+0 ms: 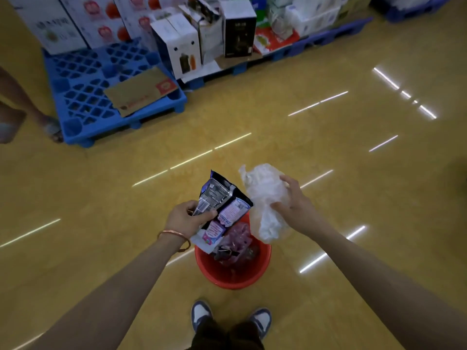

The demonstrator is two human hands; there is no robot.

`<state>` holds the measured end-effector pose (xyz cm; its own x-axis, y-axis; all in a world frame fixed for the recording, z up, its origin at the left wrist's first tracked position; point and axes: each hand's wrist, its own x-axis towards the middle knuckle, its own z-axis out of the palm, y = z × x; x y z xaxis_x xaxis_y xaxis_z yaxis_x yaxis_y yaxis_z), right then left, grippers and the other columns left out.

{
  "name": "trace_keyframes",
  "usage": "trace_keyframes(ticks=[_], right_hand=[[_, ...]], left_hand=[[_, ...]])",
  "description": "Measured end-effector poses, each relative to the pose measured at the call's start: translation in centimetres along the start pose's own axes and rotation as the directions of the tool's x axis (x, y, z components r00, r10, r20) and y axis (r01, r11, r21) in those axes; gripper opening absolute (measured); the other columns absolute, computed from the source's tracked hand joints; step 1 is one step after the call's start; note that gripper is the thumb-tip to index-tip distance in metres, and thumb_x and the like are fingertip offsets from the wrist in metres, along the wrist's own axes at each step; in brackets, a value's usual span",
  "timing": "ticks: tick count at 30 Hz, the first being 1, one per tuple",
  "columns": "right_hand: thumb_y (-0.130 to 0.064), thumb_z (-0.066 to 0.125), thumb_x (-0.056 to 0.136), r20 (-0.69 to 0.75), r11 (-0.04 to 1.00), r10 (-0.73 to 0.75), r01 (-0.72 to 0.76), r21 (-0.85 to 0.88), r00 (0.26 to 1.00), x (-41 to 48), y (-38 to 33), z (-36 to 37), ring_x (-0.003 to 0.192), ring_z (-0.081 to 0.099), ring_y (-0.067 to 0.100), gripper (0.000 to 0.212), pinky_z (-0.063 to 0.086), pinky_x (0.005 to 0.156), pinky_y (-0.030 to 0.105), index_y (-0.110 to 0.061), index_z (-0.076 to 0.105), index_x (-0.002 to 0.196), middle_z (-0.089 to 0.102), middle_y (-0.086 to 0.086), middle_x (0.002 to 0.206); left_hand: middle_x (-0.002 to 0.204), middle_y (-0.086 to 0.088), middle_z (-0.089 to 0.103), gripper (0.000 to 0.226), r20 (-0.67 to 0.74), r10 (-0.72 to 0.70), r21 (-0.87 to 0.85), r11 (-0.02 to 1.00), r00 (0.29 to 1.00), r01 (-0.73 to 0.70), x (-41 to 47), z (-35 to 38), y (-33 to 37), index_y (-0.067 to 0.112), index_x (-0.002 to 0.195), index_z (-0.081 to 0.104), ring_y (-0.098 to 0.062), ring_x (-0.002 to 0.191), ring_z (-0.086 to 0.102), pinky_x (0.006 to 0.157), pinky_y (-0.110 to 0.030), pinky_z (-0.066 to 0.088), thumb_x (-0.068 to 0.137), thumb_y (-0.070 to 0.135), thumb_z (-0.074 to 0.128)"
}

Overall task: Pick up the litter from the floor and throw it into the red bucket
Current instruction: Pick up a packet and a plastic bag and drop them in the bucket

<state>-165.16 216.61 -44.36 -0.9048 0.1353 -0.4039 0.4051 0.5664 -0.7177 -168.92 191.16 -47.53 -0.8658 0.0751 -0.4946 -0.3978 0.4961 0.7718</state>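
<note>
A red bucket stands on the yellow floor just ahead of my shoes, with purple and dark wrappers inside it. My left hand grips a bundle of dark blue and pink snack wrappers above the bucket's far left rim. My right hand holds a crumpled clear plastic bag above the bucket's far right rim. Both pieces of litter hang partly over the bucket's opening.
A blue plastic pallet with a flat piece of cardboard lies at the far left. Boxes stand stacked on pallets along the back. Another person's legs and sandalled foot show at the left edge.
</note>
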Motion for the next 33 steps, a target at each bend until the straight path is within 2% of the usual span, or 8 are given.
trace_keyframes(ticks=[3,7,11,19,23,28,31,33], right_hand=[[-0.02,0.057,0.093,0.038,1.0,-0.016,0.016,-0.007,0.999,3.2,3.2,2.7,0.127,0.044,0.029,0.065,0.038,0.089,0.03,-0.022,0.021,0.147,0.042,0.011,0.143],[-0.023,0.062,0.09,0.098,0.999,-0.02,0.024,-0.048,0.995,7.6,8.7,7.4,0.123,0.047,0.028,0.067,0.038,0.086,0.028,-0.023,0.024,0.145,0.041,0.007,0.144],[-0.026,0.071,0.084,0.221,0.998,0.006,0.007,-0.062,0.975,11.0,16.1,14.3,0.13,0.042,0.021,0.074,0.037,0.095,0.027,-0.022,0.028,0.144,0.041,0.001,0.144],[-0.017,0.064,0.088,0.286,0.986,0.04,0.008,-0.165,0.958,16.6,27.5,24.5,0.111,0.056,0.028,0.065,0.033,0.074,0.016,-0.016,0.031,0.144,0.05,0.01,0.138],[-0.022,0.073,0.082,0.353,0.979,0.013,0.06,-0.195,0.935,18.5,30.7,27.9,0.12,0.05,0.021,0.079,0.032,0.084,0.015,-0.015,0.028,0.147,0.045,0.009,0.143],[-0.017,0.066,0.087,0.505,0.936,-0.02,0.193,-0.293,0.863,19.7,33.7,31.6,0.146,0.013,0.025,0.087,0.018,0.113,0.026,-0.015,0.007,0.152,0.011,0.01,0.159],[-0.015,0.056,0.093,0.561,0.892,0.022,0.237,-0.384,0.828,20.3,34.7,33.1,0.147,0.01,0.026,0.084,0.022,0.114,0.033,-0.02,-0.003,0.152,-0.003,0.008,0.16],[-0.014,0.052,0.095,0.578,0.869,0.043,0.255,-0.423,0.815,20.8,35.1,33.7,0.146,0.014,0.027,0.081,0.025,0.115,0.036,-0.021,-0.006,0.151,-0.005,0.007,0.16]], left_hand=[[0.06,-0.006,0.05,0.035,0.002,-0.026,0.031,0.999,1.0,0.026,3.3,1.9,-3.3,-0.002,0.079,0.063,-0.016,0.054,0.043,0.048,-0.02,0.033,0.074,0.031,0.075],[0.079,-0.014,0.065,0.035,0.031,-0.034,0.092,0.995,0.999,0.031,7.9,5.0,-10.3,0.009,0.09,0.062,-0.025,0.069,0.061,0.064,-0.041,0.051,0.074,0.038,0.073],[0.086,0.001,0.061,0.043,0.055,-0.042,0.159,0.987,0.998,0.032,11.9,9.3,-18.0,0.022,0.117,0.046,-0.011,0.069,0.059,0.057,-0.019,0.043,0.081,0.032,0.068],[0.11,-0.004,0.059,0.059,0.068,0.077,0.215,0.972,0.995,-0.09,18.3,16.4,-28.7,0.014,0.135,0.042,-0.017,0.092,0.053,0.078,-0.02,0.037,0.083,0.027,0.066],[0.11,-0.005,0.051,0.09,0.203,0.125,0.243,0.954,0.971,-0.174,20.6,18.5,-32.9,0.023,0.147,0.016,-0.022,0.1,0.053,0.087,-0.028,0.041,0.078,0.021,0.073],[0.147,-0.01,0.027,0.083,0.336,0.177,0.69,0.623,0.925,-0.369,21.4,20.5,-36.8,0.023,0.147,0.014,-0.032,0.133,0.024,0.109,-0.039,0.027,0.082,0.028,0.065],[0.15,-0.009,0.028,0.073,0.292,0.22,0.873,0.335,0.931,-0.354,21.9,21.1,-37.1,0.022,0.141,0.034,-0.034,0.139,0.02,0.11,-0.045,0.022,0.078,0.028,0.068],[0.15,-0.007,0.026,0.066,0.341,0.181,0.918,0.148,0.923,-0.368,22.8,21.5,-37.0,0.018,0.143,0.029,-0.033,0.141,0.012,0.114,-0.047,0.008,0.085,0.03,0.059]])
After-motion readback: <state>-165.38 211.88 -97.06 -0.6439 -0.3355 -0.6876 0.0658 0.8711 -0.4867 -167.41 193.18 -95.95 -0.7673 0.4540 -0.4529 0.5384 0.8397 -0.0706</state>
